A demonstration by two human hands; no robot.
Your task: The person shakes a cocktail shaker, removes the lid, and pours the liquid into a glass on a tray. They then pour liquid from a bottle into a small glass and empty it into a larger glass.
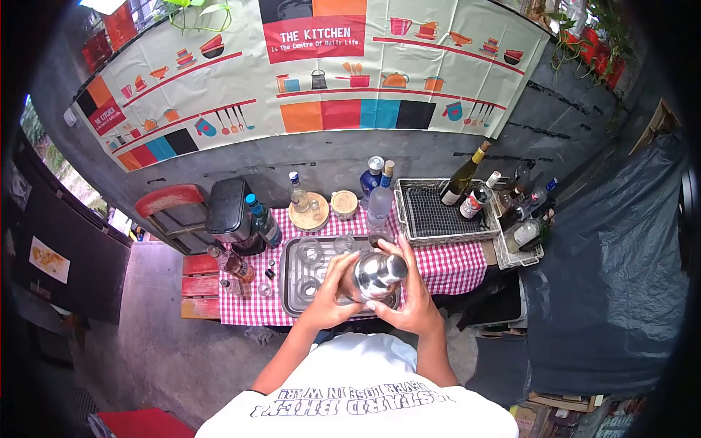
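Observation:
A shiny metal cocktail shaker (369,274) with a domed top is gripped between both hands, above the tray. My left hand (331,296) wraps its left side, and my right hand (415,298) holds the right side, its thumb toward the base of the cap. Below lies a dark ribbed tray (287,298) on a red-and-white checked cloth. On it stand a clear glass (309,251) at the back left, another glass (307,287) nearer the front, and a third glass (345,244). The hands and shaker hide part of the tray.
Along the back stand a blue bottle (371,175), a frosted bottle (380,204) and a round wooden board (308,216) bearing a clear bottle. A wire basket (453,235) holds bottles at right. A blue-capped bottle (264,223) and a black container (228,208) stand left.

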